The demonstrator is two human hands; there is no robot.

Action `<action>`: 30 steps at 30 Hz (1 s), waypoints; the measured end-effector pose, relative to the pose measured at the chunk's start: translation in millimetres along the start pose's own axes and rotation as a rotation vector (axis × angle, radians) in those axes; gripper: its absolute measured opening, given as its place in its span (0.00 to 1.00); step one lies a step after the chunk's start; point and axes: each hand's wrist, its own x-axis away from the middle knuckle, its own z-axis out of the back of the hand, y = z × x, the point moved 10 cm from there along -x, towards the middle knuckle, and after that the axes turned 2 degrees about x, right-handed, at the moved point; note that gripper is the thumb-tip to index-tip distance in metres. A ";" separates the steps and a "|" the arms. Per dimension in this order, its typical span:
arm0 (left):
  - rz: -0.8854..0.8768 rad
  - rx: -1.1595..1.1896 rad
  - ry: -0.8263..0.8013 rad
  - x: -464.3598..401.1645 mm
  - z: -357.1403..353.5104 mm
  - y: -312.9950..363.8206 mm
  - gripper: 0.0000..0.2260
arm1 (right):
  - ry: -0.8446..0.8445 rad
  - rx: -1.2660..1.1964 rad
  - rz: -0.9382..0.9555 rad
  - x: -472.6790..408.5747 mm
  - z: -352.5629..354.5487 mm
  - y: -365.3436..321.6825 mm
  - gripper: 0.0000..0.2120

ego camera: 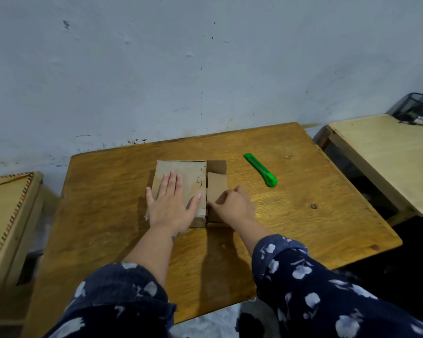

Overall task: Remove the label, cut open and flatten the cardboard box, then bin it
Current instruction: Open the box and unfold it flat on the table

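My left hand (170, 204) lies flat, fingers spread, on the cardboard box (181, 189) at mid-table (103, 215). My right hand (233, 206), fingers curled, pinches the box's right-side flap (216, 185). Beyond, right: green utility knife (261, 170), well apart.

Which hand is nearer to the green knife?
The right hand. It rests on the box's side flap, just left of the green knife. The left hand lies flat on the box, farther left.
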 end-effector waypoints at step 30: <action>0.002 0.007 0.026 -2.6 3.6 -11.3 0.48 | 0.282 0.049 0.476 -49.8 56.3 -85.3 0.21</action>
